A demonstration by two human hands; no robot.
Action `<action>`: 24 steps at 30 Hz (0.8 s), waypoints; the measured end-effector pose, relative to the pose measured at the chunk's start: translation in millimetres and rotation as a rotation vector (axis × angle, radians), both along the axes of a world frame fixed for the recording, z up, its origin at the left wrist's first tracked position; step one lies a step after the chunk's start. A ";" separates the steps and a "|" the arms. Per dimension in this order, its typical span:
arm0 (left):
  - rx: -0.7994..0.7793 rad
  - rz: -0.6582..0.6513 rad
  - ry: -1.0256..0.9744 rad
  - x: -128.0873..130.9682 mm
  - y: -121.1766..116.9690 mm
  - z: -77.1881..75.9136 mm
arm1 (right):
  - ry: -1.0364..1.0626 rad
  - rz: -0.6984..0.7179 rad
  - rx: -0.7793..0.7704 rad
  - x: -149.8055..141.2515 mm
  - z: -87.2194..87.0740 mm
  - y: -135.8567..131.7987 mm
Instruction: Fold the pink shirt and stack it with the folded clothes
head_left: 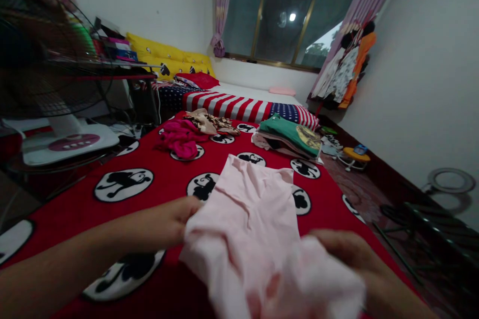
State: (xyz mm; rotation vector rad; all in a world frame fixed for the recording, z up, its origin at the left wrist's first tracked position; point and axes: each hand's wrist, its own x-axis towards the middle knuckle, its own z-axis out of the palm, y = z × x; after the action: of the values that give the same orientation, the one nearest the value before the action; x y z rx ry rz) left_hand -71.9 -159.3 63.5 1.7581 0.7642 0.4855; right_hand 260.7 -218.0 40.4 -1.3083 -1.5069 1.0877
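Note:
A pale pink garment (258, 209) is spread in front of me on the red bedspread (168, 254), its far end flat and its near end bunched and lifted. My left hand (177, 222) is closed on the garment's left edge, with the fingertips tucked out of sight. On the other side my right hand (344, 254) grips a crumpled, motion-blurred part of the same cloth. Whether it is a top or a bottom I cannot tell. Beyond it lie a loose magenta cloth (181, 137), a beige patterned cloth (209, 122) and a folded stack of clothes (288, 137) with green on top.
A standing fan (71, 134) is at the left, beside a desk (123, 70) with boxes. Behind are a second bed (232, 104) and a window (288, 20). Clothes (348, 70) hang by the right wall, above a small yellow stool (355, 154). A dark rack (441, 234) stands at right.

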 end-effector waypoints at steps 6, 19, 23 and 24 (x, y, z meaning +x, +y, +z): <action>-0.430 0.621 -0.368 52.8 107.8 -52.7 | 0.478 -0.376 -0.227 -4.9 -32.9 119.1; 0.260 0.716 0.086 44.9 135.8 -77.4 | -0.532 -0.411 0.455 -17.6 -20.3 134.3; 0.629 0.652 0.404 46.9 152.5 -66.9 | -0.655 -0.004 0.267 -56.7 2.2 149.5; 0.702 0.632 0.450 48.7 156.5 -64.1 | -0.683 0.076 0.207 -65.8 1.6 151.7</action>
State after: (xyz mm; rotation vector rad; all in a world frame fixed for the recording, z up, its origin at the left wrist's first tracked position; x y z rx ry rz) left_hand -23.2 -2.7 -0.6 2.2947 1.6380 0.8661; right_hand 195.0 -66.3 42.0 -1.5662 -2.1107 0.5131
